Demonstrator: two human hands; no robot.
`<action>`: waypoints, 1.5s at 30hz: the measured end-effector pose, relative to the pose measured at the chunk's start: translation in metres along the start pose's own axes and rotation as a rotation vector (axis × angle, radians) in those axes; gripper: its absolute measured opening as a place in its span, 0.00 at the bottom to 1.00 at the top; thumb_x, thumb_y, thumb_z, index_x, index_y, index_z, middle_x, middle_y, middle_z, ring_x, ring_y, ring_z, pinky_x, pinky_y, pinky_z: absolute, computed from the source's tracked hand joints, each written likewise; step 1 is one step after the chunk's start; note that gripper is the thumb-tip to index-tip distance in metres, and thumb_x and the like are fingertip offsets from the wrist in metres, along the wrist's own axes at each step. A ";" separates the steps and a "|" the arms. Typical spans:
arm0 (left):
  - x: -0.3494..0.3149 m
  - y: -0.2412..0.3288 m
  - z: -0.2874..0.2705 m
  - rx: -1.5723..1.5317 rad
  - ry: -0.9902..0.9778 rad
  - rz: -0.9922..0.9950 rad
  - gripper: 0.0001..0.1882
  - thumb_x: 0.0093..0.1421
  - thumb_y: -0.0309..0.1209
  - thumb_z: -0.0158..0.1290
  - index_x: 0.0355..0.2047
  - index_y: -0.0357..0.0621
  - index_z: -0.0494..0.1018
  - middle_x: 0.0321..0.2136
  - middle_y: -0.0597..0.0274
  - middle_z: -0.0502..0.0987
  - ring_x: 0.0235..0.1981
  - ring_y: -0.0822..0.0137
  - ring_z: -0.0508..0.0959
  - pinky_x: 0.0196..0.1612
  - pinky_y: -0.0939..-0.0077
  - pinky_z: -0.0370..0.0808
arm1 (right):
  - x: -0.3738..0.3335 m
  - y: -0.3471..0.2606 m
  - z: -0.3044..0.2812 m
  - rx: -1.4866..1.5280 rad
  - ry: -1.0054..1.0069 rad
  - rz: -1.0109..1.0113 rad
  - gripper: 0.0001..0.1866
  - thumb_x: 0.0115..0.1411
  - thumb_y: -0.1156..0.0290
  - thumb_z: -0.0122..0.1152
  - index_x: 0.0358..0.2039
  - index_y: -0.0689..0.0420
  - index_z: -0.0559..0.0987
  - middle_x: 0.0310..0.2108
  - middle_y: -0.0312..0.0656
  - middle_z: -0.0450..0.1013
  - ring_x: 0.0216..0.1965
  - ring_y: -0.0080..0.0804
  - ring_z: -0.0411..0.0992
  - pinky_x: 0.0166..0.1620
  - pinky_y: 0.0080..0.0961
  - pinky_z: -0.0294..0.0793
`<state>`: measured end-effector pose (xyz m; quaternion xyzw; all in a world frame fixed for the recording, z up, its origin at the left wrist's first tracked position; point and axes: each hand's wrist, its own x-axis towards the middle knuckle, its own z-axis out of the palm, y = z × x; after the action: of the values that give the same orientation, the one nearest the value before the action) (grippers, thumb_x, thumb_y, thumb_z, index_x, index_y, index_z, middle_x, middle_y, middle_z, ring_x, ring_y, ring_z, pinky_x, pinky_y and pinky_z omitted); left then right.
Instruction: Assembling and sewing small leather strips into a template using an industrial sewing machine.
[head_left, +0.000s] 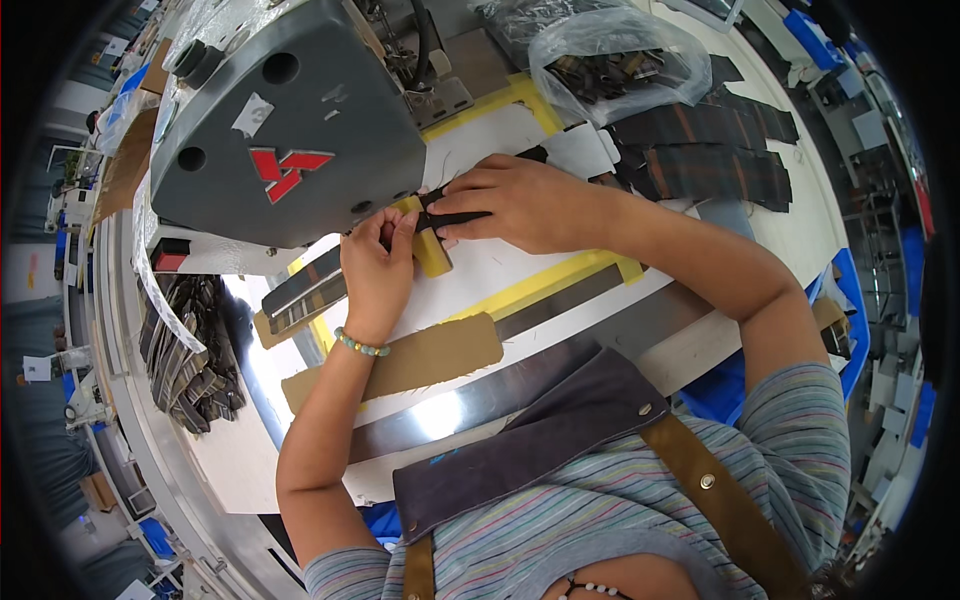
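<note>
In the head view, my left hand (pixel 378 275), with a beaded bracelet at the wrist, is closed in a pinch beside a yellow piece (pixel 434 252). A plaid fabric strip (pixel 312 294) runs out from under this hand toward the left. Just to the right, my right hand (pixel 535 205) has its fingers bent round a dark, narrow fabric piece (pixel 458 219); its tapered end shows between fingers and thumb. Both hands' fingertips nearly meet above the white work surface (pixel 510 262). My fingers hide the exact grip and part of the strip.
A grey sewing machine (pixel 330 120) stands close behind my left hand. Dark plaid strips (pixel 715 172) and a clear plastic bag (pixel 625 50) of fabric pieces lie at the far right. A brown card piece (pixel 430 355) is nearer me. Bundled plaid pieces (pixel 190 360) hang at the left.
</note>
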<state>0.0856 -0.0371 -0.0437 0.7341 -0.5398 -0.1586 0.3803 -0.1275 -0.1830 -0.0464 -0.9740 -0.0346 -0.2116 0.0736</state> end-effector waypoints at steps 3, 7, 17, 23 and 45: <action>0.001 -0.001 -0.002 -0.092 -0.038 -0.065 0.14 0.72 0.33 0.61 0.32 0.36 0.75 0.25 0.66 0.71 0.28 0.72 0.65 0.33 0.72 0.67 | -0.001 0.000 0.000 -0.033 0.023 -0.029 0.17 0.66 0.67 0.63 0.54 0.42 0.88 0.63 0.31 0.79 0.63 0.37 0.75 0.64 0.39 0.75; -0.002 0.002 -0.006 -0.108 -0.047 -0.091 0.12 0.73 0.32 0.60 0.35 0.35 0.76 0.27 0.65 0.73 0.30 0.71 0.68 0.37 0.74 0.69 | -0.002 0.000 0.000 -0.037 0.029 -0.042 0.18 0.65 0.68 0.63 0.54 0.42 0.88 0.63 0.31 0.79 0.63 0.37 0.75 0.64 0.40 0.75; -0.024 0.002 -0.014 -0.083 0.048 0.094 0.08 0.70 0.30 0.62 0.39 0.37 0.83 0.32 0.60 0.80 0.42 0.60 0.73 0.47 0.68 0.72 | -0.006 0.003 0.008 -0.017 0.021 0.007 0.21 0.65 0.71 0.61 0.59 0.49 0.85 0.65 0.35 0.77 0.65 0.37 0.73 0.68 0.40 0.72; -0.008 0.017 0.000 0.092 0.021 0.079 0.13 0.69 0.32 0.63 0.31 0.37 0.77 0.25 0.58 0.75 0.30 0.59 0.72 0.40 0.65 0.70 | -0.002 0.001 0.003 -0.030 -0.027 -0.008 0.22 0.69 0.71 0.56 0.62 0.53 0.81 0.66 0.36 0.77 0.67 0.34 0.72 0.70 0.38 0.68; -0.015 0.004 -0.005 0.052 0.042 0.133 0.09 0.71 0.28 0.61 0.42 0.33 0.81 0.38 0.59 0.80 0.43 0.63 0.77 0.47 0.72 0.75 | -0.005 0.006 0.008 -0.038 -0.011 -0.046 0.19 0.69 0.67 0.60 0.58 0.50 0.84 0.67 0.32 0.77 0.68 0.35 0.72 0.69 0.41 0.70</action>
<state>0.0804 -0.0219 -0.0400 0.7094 -0.5830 -0.1036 0.3822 -0.1285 -0.1874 -0.0563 -0.9753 -0.0532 -0.2083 0.0501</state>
